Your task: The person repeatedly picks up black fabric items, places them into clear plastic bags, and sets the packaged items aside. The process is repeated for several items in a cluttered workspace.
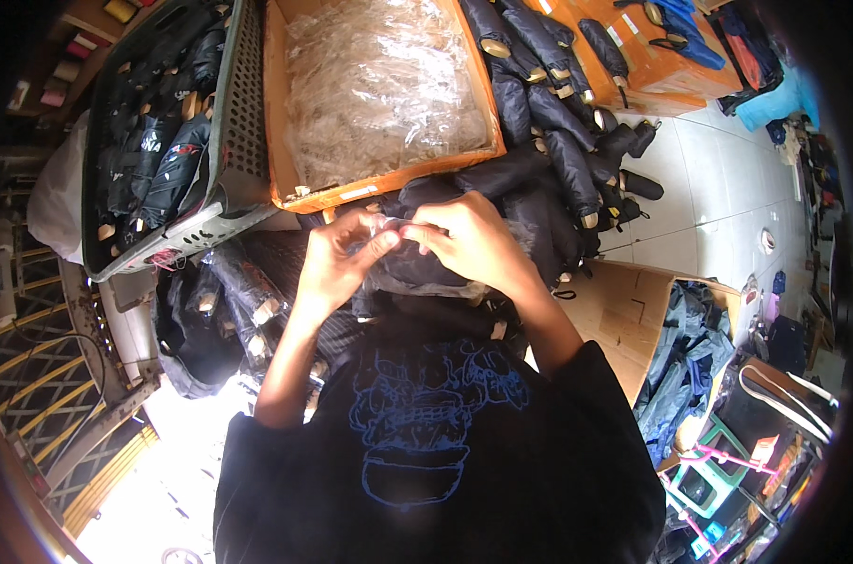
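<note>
My left hand [337,258] and my right hand [469,240] meet in front of my chest, fingertips pinched together. Between them is the edge of a thin clear plastic bag [386,223]. Below my hands lies a black bundle [412,268] with clear plastic around it; my hands partly hide it, and I cannot tell whether it is inside the same bag. Black folded umbrellas [568,174] with pale wooden ends are heaped just beyond my right hand. More wrapped umbrellas [243,291] lie left of my left hand.
An orange-brown carton [351,195] full of clear plastic sleeves [379,94] stands ahead. Left of it, a grey-green crate [248,103] holds black umbrellas. At right are a carton [615,315] with dark blue fabric [685,348], a green stool [718,475] and pale floor tiles [718,174].
</note>
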The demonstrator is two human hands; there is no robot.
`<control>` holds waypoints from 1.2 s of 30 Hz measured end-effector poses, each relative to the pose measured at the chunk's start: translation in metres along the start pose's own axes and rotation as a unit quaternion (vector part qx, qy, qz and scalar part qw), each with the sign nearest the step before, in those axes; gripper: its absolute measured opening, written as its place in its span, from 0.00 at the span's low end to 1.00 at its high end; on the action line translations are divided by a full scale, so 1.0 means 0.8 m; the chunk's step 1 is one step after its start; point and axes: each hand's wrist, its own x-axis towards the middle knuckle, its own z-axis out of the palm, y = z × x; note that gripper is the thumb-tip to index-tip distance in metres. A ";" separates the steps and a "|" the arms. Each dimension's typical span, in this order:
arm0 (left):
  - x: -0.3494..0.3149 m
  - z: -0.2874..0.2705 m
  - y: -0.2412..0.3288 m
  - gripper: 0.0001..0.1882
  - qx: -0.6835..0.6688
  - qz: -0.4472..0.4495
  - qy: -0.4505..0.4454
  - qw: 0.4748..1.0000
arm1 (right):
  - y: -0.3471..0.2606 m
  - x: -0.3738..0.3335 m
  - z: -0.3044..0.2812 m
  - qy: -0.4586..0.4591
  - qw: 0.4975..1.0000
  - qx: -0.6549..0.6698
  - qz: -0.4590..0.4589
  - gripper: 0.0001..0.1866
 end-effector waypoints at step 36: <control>0.022 -0.044 0.043 0.05 0.169 0.065 0.007 0.983 | 0.003 0.029 -0.022 -0.054 0.965 0.243 0.082 0.08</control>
